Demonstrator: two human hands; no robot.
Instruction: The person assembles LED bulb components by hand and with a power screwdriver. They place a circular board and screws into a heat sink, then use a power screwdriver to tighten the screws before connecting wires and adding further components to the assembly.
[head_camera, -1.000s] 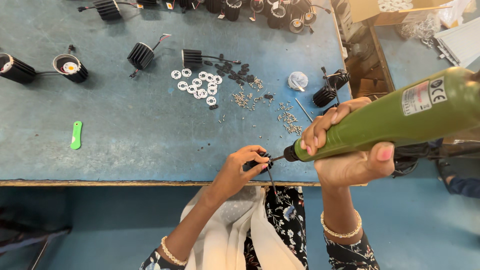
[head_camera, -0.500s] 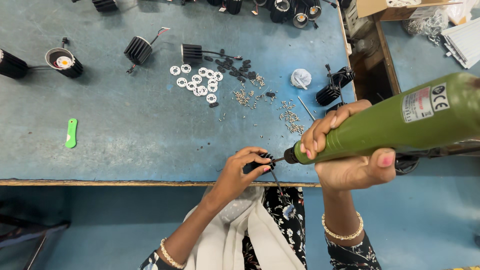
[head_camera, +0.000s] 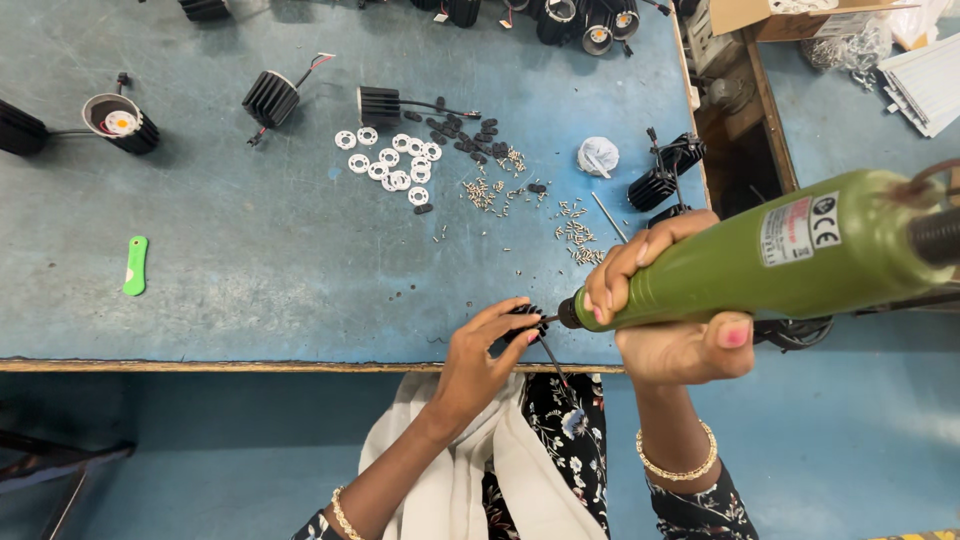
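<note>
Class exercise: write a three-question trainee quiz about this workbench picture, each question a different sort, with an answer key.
1. True or false: the right hand holds the green electric screwdriver.
2. Multiple choice: the left hand steadies which item at the table edge? A) small black finned part B) white ring C) green plastic strip
3. Fill in: the cluster of white rings lies on the ___ tabletop.

Key
1. True.
2. A, the small black finned part, with the screwdriver tip against it.
3. Blue.
</note>
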